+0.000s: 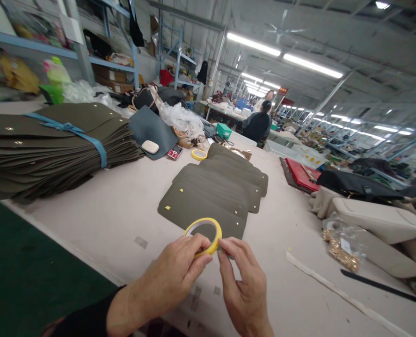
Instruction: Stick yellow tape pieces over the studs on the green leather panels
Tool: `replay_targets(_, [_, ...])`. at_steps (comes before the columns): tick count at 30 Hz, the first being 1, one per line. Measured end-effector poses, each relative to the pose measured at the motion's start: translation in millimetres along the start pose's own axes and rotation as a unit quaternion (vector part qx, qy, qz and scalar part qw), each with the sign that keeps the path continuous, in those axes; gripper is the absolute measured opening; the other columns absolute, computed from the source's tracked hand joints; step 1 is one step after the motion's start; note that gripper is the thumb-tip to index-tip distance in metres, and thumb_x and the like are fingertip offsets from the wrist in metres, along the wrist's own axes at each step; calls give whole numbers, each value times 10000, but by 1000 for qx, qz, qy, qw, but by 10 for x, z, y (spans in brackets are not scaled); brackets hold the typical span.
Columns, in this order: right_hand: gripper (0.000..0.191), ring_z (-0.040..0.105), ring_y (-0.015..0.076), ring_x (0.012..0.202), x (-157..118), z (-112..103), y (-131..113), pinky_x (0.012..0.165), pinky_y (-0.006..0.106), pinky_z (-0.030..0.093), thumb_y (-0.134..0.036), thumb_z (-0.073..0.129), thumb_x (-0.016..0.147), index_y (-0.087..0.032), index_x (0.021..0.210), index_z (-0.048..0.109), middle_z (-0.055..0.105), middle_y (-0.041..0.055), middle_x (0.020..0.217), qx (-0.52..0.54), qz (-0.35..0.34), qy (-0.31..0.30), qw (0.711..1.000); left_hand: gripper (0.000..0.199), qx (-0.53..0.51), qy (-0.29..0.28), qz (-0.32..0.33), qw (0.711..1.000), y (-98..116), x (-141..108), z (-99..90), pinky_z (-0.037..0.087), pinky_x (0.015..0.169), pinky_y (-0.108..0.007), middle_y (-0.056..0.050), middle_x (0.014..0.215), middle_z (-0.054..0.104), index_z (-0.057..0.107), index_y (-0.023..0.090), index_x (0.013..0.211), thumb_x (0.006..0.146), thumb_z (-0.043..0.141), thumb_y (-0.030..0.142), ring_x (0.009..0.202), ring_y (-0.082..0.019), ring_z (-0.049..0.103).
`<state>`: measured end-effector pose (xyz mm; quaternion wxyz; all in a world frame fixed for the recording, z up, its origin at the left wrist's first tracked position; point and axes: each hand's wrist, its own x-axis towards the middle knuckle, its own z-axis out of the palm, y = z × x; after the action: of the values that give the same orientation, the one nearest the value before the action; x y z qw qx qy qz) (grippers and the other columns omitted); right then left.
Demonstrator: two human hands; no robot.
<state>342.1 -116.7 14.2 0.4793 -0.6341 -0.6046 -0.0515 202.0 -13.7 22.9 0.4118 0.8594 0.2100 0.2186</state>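
A roll of yellow tape (215, 226) is gripped by my left hand (171, 267), thumb and fingers closed on its near side. My right hand (244, 281) pinches at the roll's right edge, thumb and forefinger pressed together; whether a tape end lies between them is too small to tell. Just beyond the roll, dark olive panels (208, 192) lie overlapped in a row on the pale table (98, 220). Small metal studs show along their right edge, and two yellow tape bits (167, 207) stick to the left of the nearest panel.
A thick olive stack (53, 154) tied with a blue strap (100, 152) fills the left. Farther back are another yellow tape roll (199, 155) and a white oval object (150, 147). At right lie bagged gold hardware (344, 250), a pale strip (334, 285) and bags. A seated person (257, 124) is beyond.
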Motion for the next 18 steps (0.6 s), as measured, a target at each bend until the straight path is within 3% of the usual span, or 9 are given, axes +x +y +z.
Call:
replay_targets(9, [216,635,166,880,-13,-34,-17,765,282,545,-85,513,888,-206,1019,635,653,61,917,-24,-40,-22,999,162,61,0,44,997,-1,-65,43,411,783,-299,-22,904,597,535,200,963,965,380,248,855,-173,535])
replay_targets(14, [199,643,163,834,-21,-20,18,746,282,543,-63,507,874,-193,971,622,668,52,859,-34,-66,-51,996,159,94,2,56,994,-25,-62,75,407,751,-313,-18,875,593,526,194,924,955,372,216,819,-176,535])
replay_targets(18, [176,660,152,760,-74,65,93,714,267,548,-57,519,851,-190,929,604,682,40,817,-61,-99,-16,993,170,117,17,61,991,-66,-57,150,404,672,-305,-16,802,581,499,192,834,928,359,167,735,-172,537])
